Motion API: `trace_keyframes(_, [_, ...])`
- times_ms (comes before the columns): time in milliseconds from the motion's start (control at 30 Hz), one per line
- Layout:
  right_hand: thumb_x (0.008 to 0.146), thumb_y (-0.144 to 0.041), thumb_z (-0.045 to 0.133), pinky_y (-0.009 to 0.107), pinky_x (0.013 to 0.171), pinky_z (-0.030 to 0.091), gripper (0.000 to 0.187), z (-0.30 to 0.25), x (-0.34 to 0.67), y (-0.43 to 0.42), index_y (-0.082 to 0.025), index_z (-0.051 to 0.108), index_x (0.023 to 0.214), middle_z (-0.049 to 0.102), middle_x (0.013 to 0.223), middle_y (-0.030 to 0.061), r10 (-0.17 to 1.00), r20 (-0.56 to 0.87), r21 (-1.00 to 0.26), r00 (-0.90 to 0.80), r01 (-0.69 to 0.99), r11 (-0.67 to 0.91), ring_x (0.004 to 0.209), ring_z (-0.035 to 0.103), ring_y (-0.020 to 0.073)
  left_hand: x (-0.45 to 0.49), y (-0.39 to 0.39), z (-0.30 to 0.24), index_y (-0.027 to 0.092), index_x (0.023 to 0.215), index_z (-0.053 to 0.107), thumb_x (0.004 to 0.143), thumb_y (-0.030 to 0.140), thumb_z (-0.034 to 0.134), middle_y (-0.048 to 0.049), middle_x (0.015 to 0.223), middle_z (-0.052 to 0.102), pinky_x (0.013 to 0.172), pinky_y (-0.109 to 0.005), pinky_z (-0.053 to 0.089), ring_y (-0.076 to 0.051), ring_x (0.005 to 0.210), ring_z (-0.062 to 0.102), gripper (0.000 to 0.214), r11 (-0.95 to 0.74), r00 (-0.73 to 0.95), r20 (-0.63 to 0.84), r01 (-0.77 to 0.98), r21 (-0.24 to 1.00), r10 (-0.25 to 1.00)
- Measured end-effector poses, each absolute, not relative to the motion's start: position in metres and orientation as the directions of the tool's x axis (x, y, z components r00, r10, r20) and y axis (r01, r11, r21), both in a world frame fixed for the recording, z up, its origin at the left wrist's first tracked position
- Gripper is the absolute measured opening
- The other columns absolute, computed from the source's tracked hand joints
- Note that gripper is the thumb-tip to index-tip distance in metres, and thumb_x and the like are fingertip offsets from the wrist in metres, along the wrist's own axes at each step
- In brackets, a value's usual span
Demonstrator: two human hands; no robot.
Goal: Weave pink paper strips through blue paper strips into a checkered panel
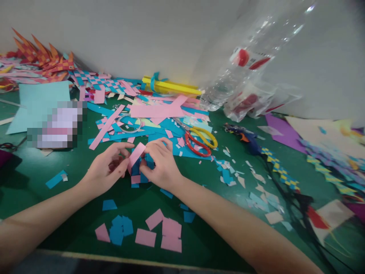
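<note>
Woven piece [138, 167]: one, of pink and blue strips, held low over the tabletop [71, 198] between the fingers of both hands.
Left hand [107, 169]: fingers [122, 146] closed on the piece's left edge, likely to steady the weave.
Right hand [161, 165]: fingers [155, 146] clamped on its right side. The index tip meets the slanting pink strip [137, 152], probably to stop it slipping.
Scissors [201, 142]: one pair, just beyond the right fingers, seemingly kept within reach.
Glue gun [243, 135]: one, well to the right of the fingers.
Clear ring [129, 122]: one, beyond the left fingers.
Cut squares [171, 228]: about five pink with several blue mixed in, nearer the person than the fingers.
Bottle [248, 64]: one, far beyond the right fingers, leaning.
</note>
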State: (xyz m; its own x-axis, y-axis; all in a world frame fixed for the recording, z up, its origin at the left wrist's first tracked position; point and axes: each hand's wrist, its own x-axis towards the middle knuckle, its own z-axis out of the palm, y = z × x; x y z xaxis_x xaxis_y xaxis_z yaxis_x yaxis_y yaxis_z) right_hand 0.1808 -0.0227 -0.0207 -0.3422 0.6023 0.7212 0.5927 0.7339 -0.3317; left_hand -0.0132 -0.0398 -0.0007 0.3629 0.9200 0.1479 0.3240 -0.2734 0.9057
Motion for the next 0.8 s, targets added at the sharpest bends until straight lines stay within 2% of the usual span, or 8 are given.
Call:
trace_keyframes(200, [0.079, -0.009, 0.054, 0.035, 0.088, 0.032, 0.013, -0.0169, 0.1811, -0.0262, -0.022, 0.052, 0.077, 0.066, 0.076, -0.0032, 0.563, 0.76, -0.316, -0.323, 0.573, 0.756, 0.08, 0.061, 0.0146, -0.0128, -0.0438, -0.0016, 0.022, 0.121, 0.05, 0.092, 0.024, 0.05, 0.001, 0.086, 0.057, 0.05, -0.021, 0.047, -0.009, 0.058, 0.058, 0.029, -0.322, 0.299, 0.198, 0.454, 0.831, 0.934])
trace_keyframes(467, [0.088, -0.01, 0.053, 0.035, 0.089, 0.036, 0.016, -0.0161, 0.1837, -0.0245, -0.022, 0.058, 0.078, 0.068, 0.081, -0.0029, 0.499, 0.781, -0.282, -0.375, 0.501, 0.818, 0.081, 0.062, 0.0126, -0.0109, -0.0428, 0.0024, 0.022, 0.12, 0.048, 0.091, 0.022, 0.048, 0.0022, 0.082, 0.057, 0.051, -0.021, 0.046, -0.01, 0.059, 0.059, 0.029, -0.301, 0.296, 0.184, 0.422, 0.855, 0.937])
trace_keyframes(633, [0.091, -0.01, 0.051, 0.035, 0.091, 0.04, 0.016, -0.0163, 0.1859, -0.0247, -0.022, 0.062, 0.089, 0.07, 0.087, -0.0015, 0.478, 0.776, -0.269, -0.411, 0.47, 0.841, 0.082, 0.064, 0.0124, -0.0101, -0.0415, 0.002, 0.022, 0.118, 0.049, 0.091, 0.025, 0.05, 0.0016, 0.085, 0.058, 0.053, -0.021, 0.048, -0.01, 0.059, 0.06, 0.027, -0.273, 0.271, 0.168, 0.418, 0.866, 0.948])
trace_keyframes(800, [0.089, -0.01, 0.052, 0.035, 0.087, 0.039, 0.021, -0.0153, 0.1845, -0.0289, -0.024, 0.06, 0.102, 0.071, 0.086, -0.0024, 0.402, 0.824, -0.191, -0.399, 0.471, 0.861, 0.085, 0.065, 0.0136, -0.0102, -0.0398, -0.0011, 0.021, 0.114, 0.051, 0.09, 0.033, 0.052, 0.0003, 0.084, 0.062, 0.059, -0.026, 0.051, -0.013, 0.063, 0.063, 0.026, -0.255, 0.25, 0.156, 0.436, 0.863, 0.956])
